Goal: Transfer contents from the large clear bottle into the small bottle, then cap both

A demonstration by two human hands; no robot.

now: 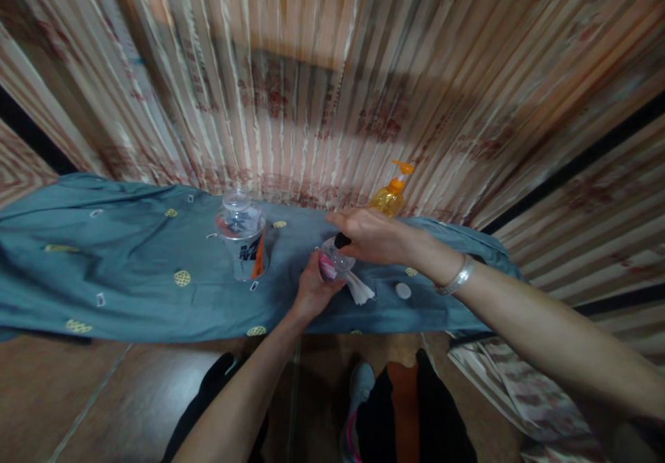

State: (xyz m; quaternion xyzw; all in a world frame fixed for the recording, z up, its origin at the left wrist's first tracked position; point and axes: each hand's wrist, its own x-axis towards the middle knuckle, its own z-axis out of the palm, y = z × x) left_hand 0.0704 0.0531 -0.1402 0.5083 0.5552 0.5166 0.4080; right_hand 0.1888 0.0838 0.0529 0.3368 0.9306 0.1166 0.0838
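My left hand (316, 286) is wrapped round a small clear plastic container (340, 262) with a pink label, near the front edge of the cloth. Above its mouth, my right hand (366, 234) has its fingers closed on a small black object (341, 240), whose form is too small to tell. A white tissue (359, 288) lies just right of the container, and a round white cap (403, 290) rests farther right. Behind my right hand stands a yellow pump bottle (388, 198) with an orange top, partly covered by the hand.
Farther left, a clear plastic cup (244, 251) with black and orange print has another clear container (237, 203) at its top. A blue-green patterned cloth (135, 262) covers the narrow table. Pleated curtains (291, 102) hang behind it, and dark poles (571, 168) cross at the right.
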